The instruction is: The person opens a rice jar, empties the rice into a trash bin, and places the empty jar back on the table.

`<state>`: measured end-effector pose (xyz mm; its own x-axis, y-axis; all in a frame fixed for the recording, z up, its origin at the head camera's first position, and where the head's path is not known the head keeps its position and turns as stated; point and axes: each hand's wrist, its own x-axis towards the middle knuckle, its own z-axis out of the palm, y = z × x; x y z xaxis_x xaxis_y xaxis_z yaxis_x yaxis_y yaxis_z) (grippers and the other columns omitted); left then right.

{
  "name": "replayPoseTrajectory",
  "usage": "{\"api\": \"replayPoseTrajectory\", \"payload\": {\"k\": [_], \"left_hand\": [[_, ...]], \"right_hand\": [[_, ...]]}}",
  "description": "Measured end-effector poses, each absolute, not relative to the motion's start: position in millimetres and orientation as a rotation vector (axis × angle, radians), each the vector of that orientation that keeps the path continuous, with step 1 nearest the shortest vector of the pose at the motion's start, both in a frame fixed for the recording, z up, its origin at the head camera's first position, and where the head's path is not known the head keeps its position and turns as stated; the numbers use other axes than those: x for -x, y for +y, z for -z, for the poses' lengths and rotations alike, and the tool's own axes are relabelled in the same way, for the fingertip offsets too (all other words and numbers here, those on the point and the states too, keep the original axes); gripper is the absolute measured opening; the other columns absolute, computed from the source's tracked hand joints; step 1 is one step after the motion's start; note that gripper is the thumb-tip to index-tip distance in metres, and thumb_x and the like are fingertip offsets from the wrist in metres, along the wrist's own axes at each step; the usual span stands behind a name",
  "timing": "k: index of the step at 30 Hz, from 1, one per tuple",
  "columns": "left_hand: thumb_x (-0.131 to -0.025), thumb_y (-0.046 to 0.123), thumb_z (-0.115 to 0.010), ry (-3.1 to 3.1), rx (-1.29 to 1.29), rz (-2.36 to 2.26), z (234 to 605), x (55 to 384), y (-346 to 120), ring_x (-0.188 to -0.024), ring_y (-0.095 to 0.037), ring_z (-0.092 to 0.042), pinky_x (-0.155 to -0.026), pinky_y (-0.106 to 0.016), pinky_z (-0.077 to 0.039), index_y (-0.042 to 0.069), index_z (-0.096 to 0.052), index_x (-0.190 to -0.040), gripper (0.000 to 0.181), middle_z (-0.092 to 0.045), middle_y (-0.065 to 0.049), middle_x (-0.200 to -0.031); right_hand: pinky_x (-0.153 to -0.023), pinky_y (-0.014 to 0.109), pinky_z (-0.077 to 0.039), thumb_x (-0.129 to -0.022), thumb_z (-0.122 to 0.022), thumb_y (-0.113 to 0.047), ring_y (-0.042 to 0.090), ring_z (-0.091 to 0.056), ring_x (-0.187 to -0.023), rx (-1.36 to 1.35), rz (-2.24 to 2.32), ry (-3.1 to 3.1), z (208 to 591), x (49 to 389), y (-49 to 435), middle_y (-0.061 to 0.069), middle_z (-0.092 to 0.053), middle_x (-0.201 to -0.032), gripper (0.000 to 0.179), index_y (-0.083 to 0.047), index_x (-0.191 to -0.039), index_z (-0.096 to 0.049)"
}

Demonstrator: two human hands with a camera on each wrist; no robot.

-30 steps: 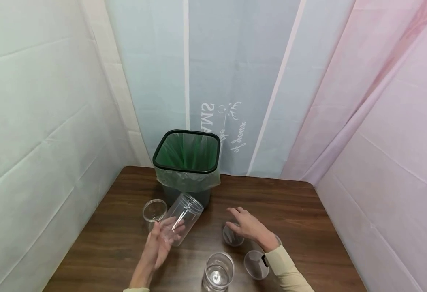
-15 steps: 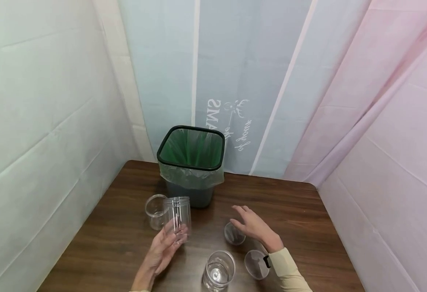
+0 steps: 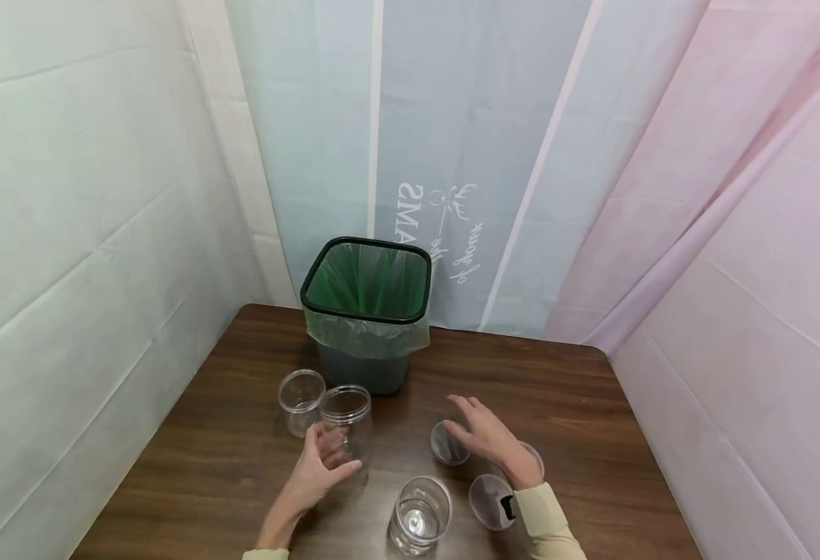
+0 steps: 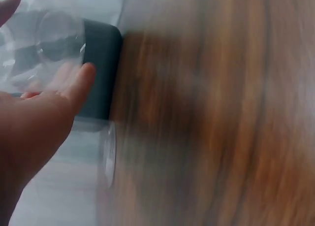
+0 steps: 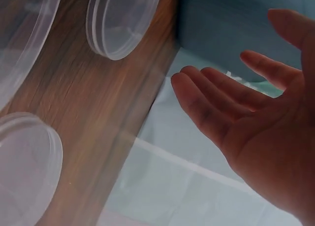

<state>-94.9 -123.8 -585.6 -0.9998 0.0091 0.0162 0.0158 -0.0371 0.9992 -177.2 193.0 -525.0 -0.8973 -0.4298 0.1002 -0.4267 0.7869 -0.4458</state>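
Observation:
My left hand (image 3: 312, 474) holds a tall clear plastic jar (image 3: 354, 443) upright, mouth up, its thumb on the near side and fingers showing through the wall. In the left wrist view this jar (image 4: 59, 39) overlaps the dark bin. Beside it on the left stands another clear jar (image 3: 302, 408). A third clear jar (image 3: 420, 513) is nearer the front, right of the left hand. My right hand (image 3: 487, 435) hovers with fingers spread over a clear round lid (image 3: 447, 449) and holds nothing; its open palm (image 5: 266, 142) shows in the right wrist view.
Behind the jars stands a dark bin (image 3: 368, 369) with a green-tinted liner and black rim. Another clear lid (image 3: 488, 498) lies near the right cuff; a third lid (image 3: 536, 455) is partly hidden by the right wrist. Curtains (image 3: 466, 117) enclose the brown table (image 3: 578, 435).
The jar in my left hand has turned from tilted to upright and come lower, next to the left jar. My right hand has barely moved.

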Motion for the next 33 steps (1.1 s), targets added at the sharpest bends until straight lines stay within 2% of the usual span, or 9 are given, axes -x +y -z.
{"api": "replayPoseTrajectory", "payload": {"k": [5,12,20,25,28,33], "left_hand": [[-0.073,0.011,-0.086,-2.449,0.043,1.994,593.3,94.9,-123.1,-0.13,-0.043,-0.048,-0.108,-0.047,-0.043,0.001,-0.024,-0.135,0.089,-0.049,-0.028,-0.136],[-0.069,0.023,-0.09,-2.713,0.073,1.635,599.4,96.4,-126.3,-0.129,-0.041,-0.051,-0.106,-0.056,-0.04,0.007,-0.021,-0.147,0.105,-0.052,-0.026,-0.138],[-0.068,0.03,-0.09,-2.763,0.077,1.513,603.6,99.6,-125.0,-0.124,-0.045,-0.054,-0.1,-0.058,-0.044,0.007,-0.025,-0.147,0.105,-0.053,-0.028,-0.137],[-0.068,0.026,-0.09,-2.749,0.087,1.466,606.0,100.6,-125.5,-0.125,-0.044,-0.053,-0.1,-0.058,-0.044,0.008,-0.029,-0.144,0.1,-0.052,-0.026,-0.139],[-0.069,0.023,-0.089,-2.741,0.125,1.432,607.5,101.0,-126.7,-0.128,-0.043,-0.05,-0.103,-0.057,-0.042,0.005,-0.029,-0.144,0.098,-0.051,-0.026,-0.139],[-0.07,0.019,-0.089,-2.769,0.219,1.337,602.6,99.1,-130.1,-0.124,-0.045,-0.053,-0.101,-0.058,-0.043,-0.002,-0.032,-0.142,0.094,-0.055,-0.03,-0.131]], "right_hand": [[-0.095,0.051,-0.049,-0.097,-0.061,-0.034,0.034,-0.06,-0.116,0.566,0.784,2.986,524.0,172.6,194.0,0.018,-0.058,-0.132,0.051,-0.008,-0.139,-0.05],[-0.094,0.052,-0.05,-0.097,-0.06,-0.035,0.036,-0.061,-0.113,0.48,0.844,2.996,516.0,176.1,195.4,0.021,-0.057,-0.134,0.053,-0.006,-0.14,-0.049],[-0.095,0.052,-0.049,-0.097,-0.059,-0.035,0.036,-0.061,-0.116,0.387,0.92,2.971,508.9,176.6,197.2,0.02,-0.055,-0.138,0.052,-0.01,-0.142,-0.048],[-0.095,0.052,-0.049,-0.098,-0.059,-0.035,0.036,-0.059,-0.116,0.336,0.937,2.978,507.7,177.5,196.8,0.021,-0.057,-0.134,0.054,-0.007,-0.142,-0.047],[-0.092,0.051,-0.05,-0.098,-0.058,-0.035,0.035,-0.061,-0.112,0.288,0.944,2.974,506.8,177.0,197.0,0.021,-0.058,-0.131,0.054,-0.005,-0.142,-0.047],[-0.091,0.051,-0.05,-0.098,-0.058,-0.035,0.035,-0.06,-0.112,0.26,0.956,2.951,502.9,176.0,199.9,0.021,-0.058,-0.129,0.056,-0.004,-0.143,-0.045]]}}
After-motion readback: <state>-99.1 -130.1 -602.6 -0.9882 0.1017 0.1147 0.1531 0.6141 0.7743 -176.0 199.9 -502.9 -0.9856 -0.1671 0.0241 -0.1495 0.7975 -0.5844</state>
